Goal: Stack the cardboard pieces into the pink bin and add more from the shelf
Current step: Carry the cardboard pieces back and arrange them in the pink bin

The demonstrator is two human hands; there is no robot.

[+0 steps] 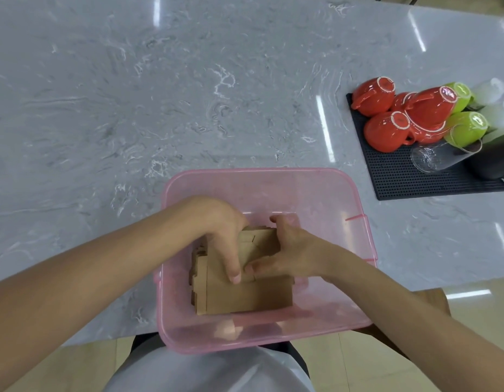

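A translucent pink bin (273, 182) sits at the near edge of a grey marbled counter, partly overhanging it. Inside lies a stack of brown cardboard pieces (245, 295) with notched edges, slightly uneven at the left side. My left hand (219, 233) reaches into the bin from the left, fingers pressed down over the top of the stack. From the right, my right hand (290, 250) grips the stack's far right side, thumb near my left fingertips. Both hands are on the cardboard. No shelf is in view.
A black rubber mat (397, 176) at the right holds upside-down red cups (386, 131), green cups (465, 128), a clear glass (434, 157) on its side and a dark container (491, 162). The grey marbled counter (160, 94) stretches away beyond the bin. A wooden floor shows below its edge.
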